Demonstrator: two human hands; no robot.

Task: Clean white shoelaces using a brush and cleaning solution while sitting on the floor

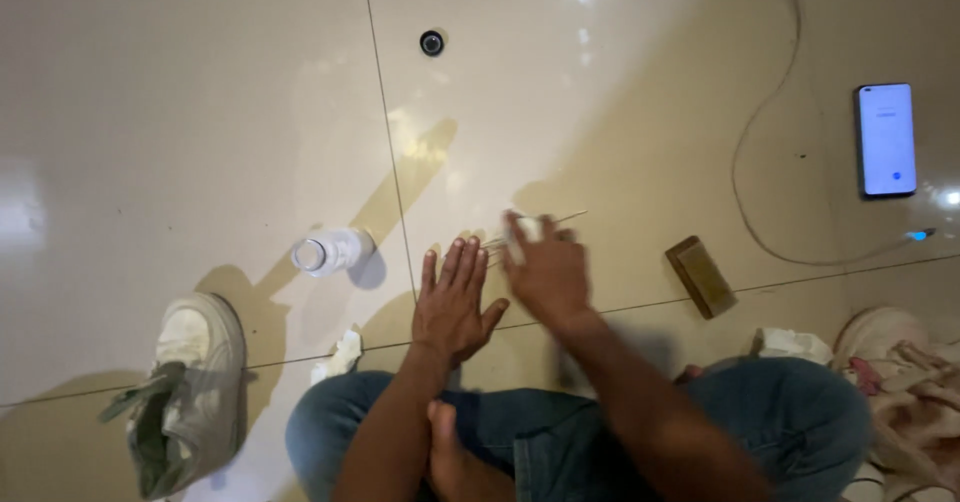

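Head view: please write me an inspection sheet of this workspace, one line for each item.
Surface: glossy beige floor tiles, lamp glare.
Job's things: thin sticks and a small white piece under the right hand; blurred.
Clutter: clear plastic bottle, white shoe, brown block, crumpled tissue, small dark round object.
Hands: left hand flat on floor, fingers spread; right hand blurred.
Cables: white cable curving.
Surroundings: lit phone, cloth pile.

Two hands over the tiled floor: left hand (455, 302), right hand (545, 272). One white shoe (190, 387). One small clear bottle (330, 251). One brown brush block (701, 277). One lit phone (886, 140). One thin cable (765, 142). One black cap (432, 43). Two crumpled tissues (340, 354) (792, 344).
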